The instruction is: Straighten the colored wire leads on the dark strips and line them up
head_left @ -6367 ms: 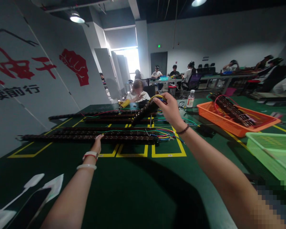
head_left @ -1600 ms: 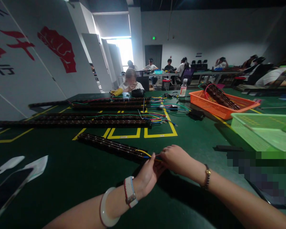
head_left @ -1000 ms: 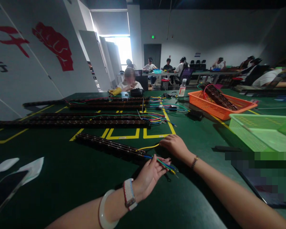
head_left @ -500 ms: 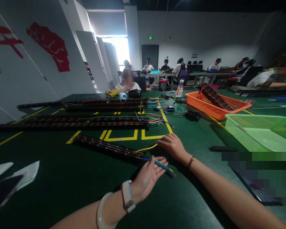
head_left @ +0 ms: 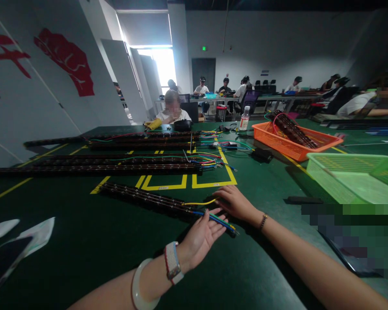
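A dark bundled wiring harness (head_left: 145, 199) lies slantwise on the table, its coloured wires pointing right. My left hand (head_left: 202, 239) is palm up under the blue and green wires (head_left: 218, 220), its thumb over them and its fingers fairly straight. The ends of these wires, with small terminals, stick out past my fingers. Just above, my right hand (head_left: 237, 202) pinches the free end of a yellow wire (head_left: 198, 203), which is drawn away from the bundle. The fingertips hide that wire's end.
Several more long harnesses (head_left: 116, 168) lie further back on the green table (head_left: 116, 258). To the right stand an orange basket (head_left: 278, 144) holding another bundle and a green basket (head_left: 342, 181). A bottle (head_left: 244, 118) stands behind. A person (head_left: 173, 112) sits across the table.
My right hand has moved slightly down and right with the yellow wire, which now runs straighter and lower. My left hand has stayed almost in place, holding the blue and green wires.
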A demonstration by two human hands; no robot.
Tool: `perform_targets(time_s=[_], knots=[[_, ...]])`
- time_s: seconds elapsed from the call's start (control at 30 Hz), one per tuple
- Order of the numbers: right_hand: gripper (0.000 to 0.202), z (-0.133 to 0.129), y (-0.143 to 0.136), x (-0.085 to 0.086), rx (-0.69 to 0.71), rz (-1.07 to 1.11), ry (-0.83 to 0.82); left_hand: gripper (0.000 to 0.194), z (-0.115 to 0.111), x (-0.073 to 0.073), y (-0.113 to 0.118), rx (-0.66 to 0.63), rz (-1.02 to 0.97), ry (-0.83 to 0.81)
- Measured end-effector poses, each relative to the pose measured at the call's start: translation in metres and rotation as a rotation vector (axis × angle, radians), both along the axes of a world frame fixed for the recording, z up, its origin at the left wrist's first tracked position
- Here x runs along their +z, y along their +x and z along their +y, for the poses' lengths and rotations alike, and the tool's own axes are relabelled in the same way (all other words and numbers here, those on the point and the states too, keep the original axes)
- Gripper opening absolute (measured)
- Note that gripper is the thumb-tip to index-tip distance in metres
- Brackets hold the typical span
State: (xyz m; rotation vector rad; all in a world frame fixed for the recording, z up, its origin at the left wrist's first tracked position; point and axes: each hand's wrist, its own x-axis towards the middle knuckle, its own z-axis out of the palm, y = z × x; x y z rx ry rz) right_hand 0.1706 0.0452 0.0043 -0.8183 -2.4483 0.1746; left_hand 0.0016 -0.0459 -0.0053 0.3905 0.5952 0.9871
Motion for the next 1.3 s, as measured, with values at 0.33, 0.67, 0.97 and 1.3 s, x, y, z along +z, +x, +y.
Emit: perform_targets(time_s=[0.33,0.67,0.97,1.3], knots=[[0.035,-0.007,0.006,0.05,-0.018,-0.069,-0.41,0.049,0.001,0.003,0.0,0.0,-0.025,-0.022],[0.025,-0.022,0.004,0.051,0.045,-0.483,-0.631,0.047,-0.001,0.006,0.0,-0.031,-0.022,0.041],[0.023,-0.015,0.009,0.053,-0.061,-0.459,-0.677,0.039,0.0,0.011,0.002,0.041,0.164,-0.086],[0.021,-0.014,0.004,0.055,-0.313,-0.458,-0.323,0.029,0.0,0.012,0.0,0.018,0.159,-0.05]])
